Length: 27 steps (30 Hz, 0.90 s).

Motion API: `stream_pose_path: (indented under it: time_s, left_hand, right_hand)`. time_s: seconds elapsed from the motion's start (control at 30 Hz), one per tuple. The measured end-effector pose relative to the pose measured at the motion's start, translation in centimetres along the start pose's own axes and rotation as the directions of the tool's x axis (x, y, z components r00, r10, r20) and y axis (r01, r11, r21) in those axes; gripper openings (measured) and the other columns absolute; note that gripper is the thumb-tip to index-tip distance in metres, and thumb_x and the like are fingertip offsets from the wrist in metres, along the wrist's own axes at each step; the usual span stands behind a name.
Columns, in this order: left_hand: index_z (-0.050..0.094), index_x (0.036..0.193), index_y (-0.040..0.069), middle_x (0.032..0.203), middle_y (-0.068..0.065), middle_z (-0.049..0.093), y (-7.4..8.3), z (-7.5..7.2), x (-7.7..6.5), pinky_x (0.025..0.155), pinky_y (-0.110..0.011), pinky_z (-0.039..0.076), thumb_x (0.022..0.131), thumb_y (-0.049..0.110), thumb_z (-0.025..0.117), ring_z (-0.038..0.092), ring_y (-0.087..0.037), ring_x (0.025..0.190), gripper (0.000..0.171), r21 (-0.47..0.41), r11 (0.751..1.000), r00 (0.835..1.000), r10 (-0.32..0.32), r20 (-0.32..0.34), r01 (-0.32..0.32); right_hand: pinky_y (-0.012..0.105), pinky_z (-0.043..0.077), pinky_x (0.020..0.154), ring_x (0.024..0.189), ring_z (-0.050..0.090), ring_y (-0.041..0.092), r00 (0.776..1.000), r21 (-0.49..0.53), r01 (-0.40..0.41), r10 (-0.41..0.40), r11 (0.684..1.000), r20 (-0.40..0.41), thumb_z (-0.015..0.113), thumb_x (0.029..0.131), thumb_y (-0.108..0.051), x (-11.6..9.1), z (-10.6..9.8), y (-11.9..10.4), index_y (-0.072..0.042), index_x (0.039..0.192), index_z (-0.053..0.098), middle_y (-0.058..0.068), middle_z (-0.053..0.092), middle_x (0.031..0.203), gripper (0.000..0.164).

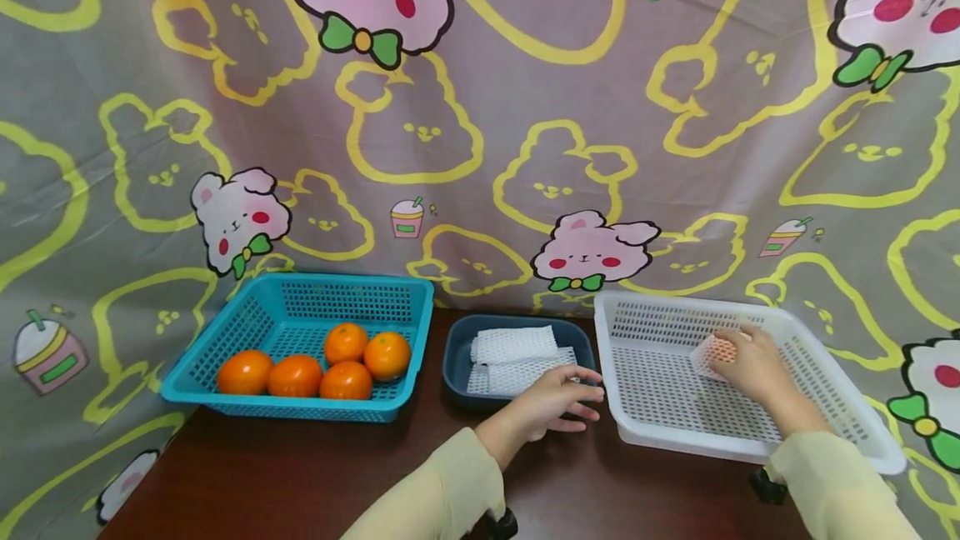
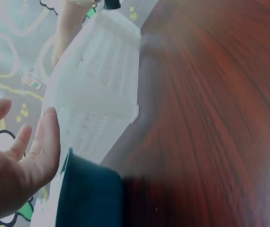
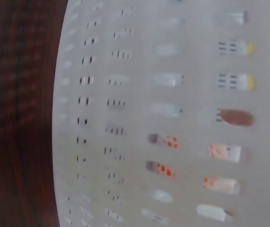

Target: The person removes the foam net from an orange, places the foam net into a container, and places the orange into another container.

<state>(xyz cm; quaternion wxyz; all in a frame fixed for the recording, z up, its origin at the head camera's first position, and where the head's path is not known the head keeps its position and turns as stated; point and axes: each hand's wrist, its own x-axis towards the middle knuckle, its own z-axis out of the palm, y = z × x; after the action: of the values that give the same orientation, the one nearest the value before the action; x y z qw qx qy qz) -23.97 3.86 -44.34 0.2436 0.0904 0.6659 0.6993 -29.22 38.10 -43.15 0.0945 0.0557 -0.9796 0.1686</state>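
Inside the white basket (image 1: 660, 398) at the right, my right hand (image 1: 759, 369) grips an orange in a white foam net (image 1: 712, 355), low near the basket floor. The right wrist view is filled by the slotted basket wall (image 3: 139, 109), with orange colour showing through a few slots. My left hand (image 1: 555, 402) hovers with spread, relaxed fingers at the front right of the dark blue tray (image 1: 457, 382), holding nothing. Folded white foam nets (image 1: 517, 348) lie in that tray. In the left wrist view, the left hand (image 2: 21, 170) appears beside the tray's side (image 2: 90, 194).
A turquoise basket (image 1: 292, 411) at the left holds several bare oranges (image 1: 295, 376). The three containers stand in a row on a dark brown wooden table (image 1: 315, 473). Behind them hangs a printed cloth (image 1: 480, 107) with cartoon animals.
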Motion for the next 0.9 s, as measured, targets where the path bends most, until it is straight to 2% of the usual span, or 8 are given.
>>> stream_pose_path:
  time_s: [0.1,0.2,0.3,0.4,0.53,0.63,0.77,0.9]
  left_hand:
    - [0.063,0.127,0.010,0.104,-0.003,0.071,0.0,0.7,0.6,0.078,-0.037,0.059,0.098,0.018,0.068,0.070,-0.014,0.082,0.031,-0.070,0.997,1.000,-0.024,0.007,0.024]
    - [0.060,0.127,0.010,0.101,-0.006,0.071,-0.3,1.4,1.2,0.079,-0.037,0.059,0.097,0.014,0.068,0.069,-0.015,0.080,0.031,-0.160,0.986,0.998,-0.054,-0.013,0.051]
    - [0.057,0.126,0.010,0.098,-0.008,0.070,-0.5,2.1,1.7,0.081,-0.038,0.059,0.097,0.009,0.068,0.067,-0.016,0.077,0.031,-0.237,0.969,0.996,-0.079,-0.041,0.067]
    - [0.055,0.125,0.010,0.097,-0.009,0.069,-0.7,2.6,2.1,0.082,-0.039,0.060,0.095,0.002,0.068,0.065,-0.016,0.075,0.034,-0.284,0.957,0.993,-0.084,-0.083,0.058]
    - [0.053,0.125,0.009,0.097,-0.012,0.068,-0.7,3.0,2.4,0.083,-0.041,0.059,0.093,-0.005,0.067,0.065,-0.017,0.074,0.038,-0.312,0.949,0.989,-0.078,-0.129,0.035]
    - [0.052,0.127,0.008,0.097,-0.012,0.067,-0.8,3.1,2.4,0.084,-0.040,0.059,0.094,-0.007,0.066,0.065,-0.018,0.076,0.039,-0.314,0.948,0.988,-0.089,-0.130,0.044]
    - [0.053,0.128,0.007,0.097,-0.012,0.065,-1.0,2.9,2.5,0.087,-0.040,0.058,0.095,-0.008,0.065,0.064,-0.018,0.077,0.038,-0.330,0.942,0.989,-0.097,-0.107,0.057]
    - [0.053,0.129,0.005,0.095,-0.012,0.064,-1.0,2.8,2.6,0.090,-0.041,0.057,0.095,-0.010,0.062,0.062,-0.017,0.075,0.038,-0.357,0.933,0.991,-0.090,-0.101,0.048]
  right_hand:
    - [0.079,0.024,0.102,0.130,0.020,0.070,0.999,0.006,-0.026,0.026,1.000,0.028,0.072,0.087,-0.009,0.2,0.3,0.6,0.018,0.133,0.047,0.051,0.022,0.142,0.059]
    - [0.079,0.025,0.101,0.129,0.016,0.072,0.997,0.014,-0.054,0.053,0.998,0.063,0.073,0.084,-0.007,0.2,0.7,1.2,0.019,0.134,0.044,0.053,0.021,0.140,0.063]
    - [0.078,0.029,0.099,0.125,0.019,0.072,0.995,0.007,-0.069,0.068,0.998,0.076,0.075,0.081,-0.005,0.1,1.0,1.4,0.020,0.132,0.045,0.055,0.024,0.134,0.064]
    - [0.076,0.034,0.094,0.119,0.027,0.069,0.995,0.005,-0.084,0.083,0.996,0.057,0.075,0.079,0.001,0.2,1.1,1.3,0.019,0.129,0.049,0.053,0.028,0.127,0.060]
    - [0.071,0.042,0.082,0.106,0.039,0.064,0.994,0.005,-0.106,0.106,0.994,0.031,0.071,0.078,0.008,0.3,1.0,1.0,0.015,0.125,0.053,0.046,0.031,0.118,0.050]
    - [0.069,0.042,0.076,0.103,0.040,0.062,0.992,-0.023,-0.127,0.127,0.992,0.022,0.070,0.079,0.007,0.3,0.8,0.9,0.012,0.120,0.055,0.044,0.031,0.119,0.044]
    - [0.076,0.037,0.081,0.111,0.034,0.067,0.987,-0.059,-0.151,0.154,0.987,0.046,0.076,0.080,0.001,0.2,0.5,1.0,0.008,0.115,0.053,0.045,0.029,0.128,0.043]
    - [0.078,0.033,0.086,0.114,0.031,0.065,0.983,-0.091,-0.157,0.165,0.983,0.083,0.082,0.080,-0.007,0.2,0.6,1.2,0.009,0.120,0.048,0.043,0.034,0.128,0.055]
